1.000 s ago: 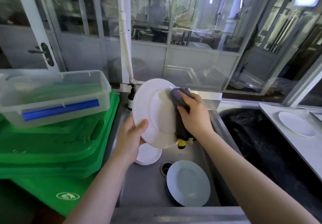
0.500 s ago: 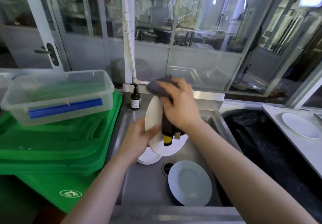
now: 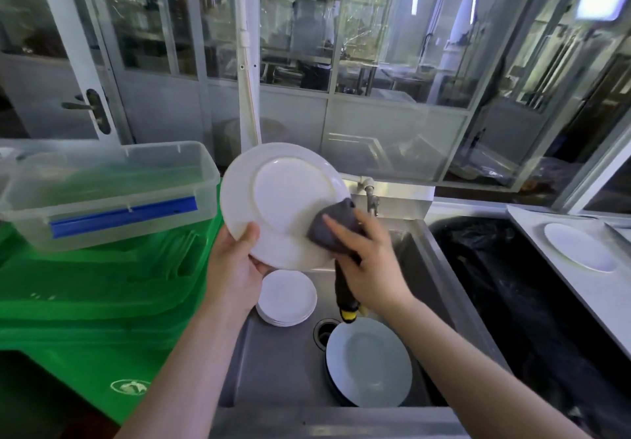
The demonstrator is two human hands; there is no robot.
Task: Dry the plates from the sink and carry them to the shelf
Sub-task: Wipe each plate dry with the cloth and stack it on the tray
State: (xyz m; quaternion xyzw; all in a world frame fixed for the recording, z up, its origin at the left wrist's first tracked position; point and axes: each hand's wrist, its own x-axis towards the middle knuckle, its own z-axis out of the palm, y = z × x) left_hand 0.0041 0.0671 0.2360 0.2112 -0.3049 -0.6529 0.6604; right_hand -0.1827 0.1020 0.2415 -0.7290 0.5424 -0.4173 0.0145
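Note:
Above the steel sink point(image 3: 283, 363) I hold a white plate point(image 3: 280, 196) upright, its underside facing me. My left hand point(image 3: 235, 268) grips its lower left rim, thumb on the plate. My right hand point(image 3: 368, 264) presses a dark grey cloth point(image 3: 331, 230) with a yellow tip against the plate's lower right edge. In the sink lie a stack of small white plates point(image 3: 286, 297) at the back left and a grey-blue plate point(image 3: 368, 363) on darker ones near the drain. Another white plate point(image 3: 580, 245) lies on the counter at the right.
Green crates point(image 3: 95, 288) stand left of the sink, with a clear plastic box point(image 3: 106, 192) with a blue clip on top. A bin lined with a black bag point(image 3: 512, 288) fills the space right of the sink. Glass partitions and a white pipe point(image 3: 247, 63) rise behind.
The plate turned from edge-on to its underside facing me and rose slightly. My right hand with the cloth moved from the plate's top down to its lower right edge.

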